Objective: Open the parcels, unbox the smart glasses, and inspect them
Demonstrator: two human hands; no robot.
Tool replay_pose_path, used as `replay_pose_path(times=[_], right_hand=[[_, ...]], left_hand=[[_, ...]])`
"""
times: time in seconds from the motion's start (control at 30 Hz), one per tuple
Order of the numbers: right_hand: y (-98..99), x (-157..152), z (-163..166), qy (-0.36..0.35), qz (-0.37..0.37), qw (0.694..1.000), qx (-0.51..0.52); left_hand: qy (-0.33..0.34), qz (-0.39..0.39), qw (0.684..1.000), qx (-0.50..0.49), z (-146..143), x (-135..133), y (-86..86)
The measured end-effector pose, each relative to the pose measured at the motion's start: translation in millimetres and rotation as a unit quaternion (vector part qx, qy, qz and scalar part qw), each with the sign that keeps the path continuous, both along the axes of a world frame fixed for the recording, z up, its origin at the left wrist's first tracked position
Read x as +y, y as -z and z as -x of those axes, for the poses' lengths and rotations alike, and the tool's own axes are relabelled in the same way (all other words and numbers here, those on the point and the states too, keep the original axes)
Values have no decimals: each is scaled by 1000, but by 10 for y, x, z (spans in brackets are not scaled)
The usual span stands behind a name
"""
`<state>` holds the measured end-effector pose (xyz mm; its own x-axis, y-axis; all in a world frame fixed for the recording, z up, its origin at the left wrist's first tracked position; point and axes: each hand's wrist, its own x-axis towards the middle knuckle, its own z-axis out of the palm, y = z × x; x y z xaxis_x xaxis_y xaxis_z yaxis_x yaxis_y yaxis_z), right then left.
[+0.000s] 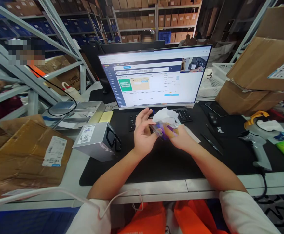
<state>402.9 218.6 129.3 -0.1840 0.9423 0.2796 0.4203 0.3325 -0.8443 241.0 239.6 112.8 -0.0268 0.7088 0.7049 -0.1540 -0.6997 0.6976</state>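
Note:
My left hand (144,135) pinches the near-left edge of a small flat shiny piece (159,130), dark and see-through with purple glints. My right hand (182,138) grips the same piece from the other side, its fingers partly hidden behind purple reflections. What kind of thing it is, I cannot make out. Crumpled white paper (165,114) shows just beyond the fingers, in front of the keyboard (184,115). Left of my hands stands a grey printed box (95,141), with a black frame-like item (114,139) against its right side.
A monitor (154,78) stands behind the keyboard. Cardboard boxes flank the desk at left (29,156) and right (266,61). On the right lie a pen (211,144), a mouse (212,118) and a barcode scanner (256,148). A pale cable (66,192) crosses the front left. Another person is at far left.

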Motion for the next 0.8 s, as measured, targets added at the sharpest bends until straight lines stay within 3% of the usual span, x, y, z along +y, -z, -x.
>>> replay_pose_path(times=[0.07,0.13,0.27,0.3,0.43,0.47,0.53,0.67,0.73,0.8], right_hand=[[43,7,65,-9,-22,999,28],[23,-24,99,-61,-11,996,59],[-165,-117,-24,-196,48,976,87],[-220,-130,-97,-189,52,977,89],[-385,-121,-423,-17,5,993,116],[-406,-110,-486,-6,8,995,103],[-423,-87,-565,-58,54,996,32],[-379,-60,-553,-182,120,968,-124],[-336,-56,-490,-191,117,968,-109],[-291,-50,-407,-187,129,974,-3]], left_hand=[[-15,-4,1000,15,-12,-28,-4],[-26,-19,999,9,-3,-25,8],[63,-22,997,-47,74,51,32],[89,-15,995,-51,98,74,28],[184,13,983,19,163,99,-24],[215,23,975,49,167,82,-40],[266,40,957,108,158,24,-65],[311,45,930,192,102,-85,-58],[323,53,927,184,73,-85,-24],[323,92,932,140,53,-48,16]])
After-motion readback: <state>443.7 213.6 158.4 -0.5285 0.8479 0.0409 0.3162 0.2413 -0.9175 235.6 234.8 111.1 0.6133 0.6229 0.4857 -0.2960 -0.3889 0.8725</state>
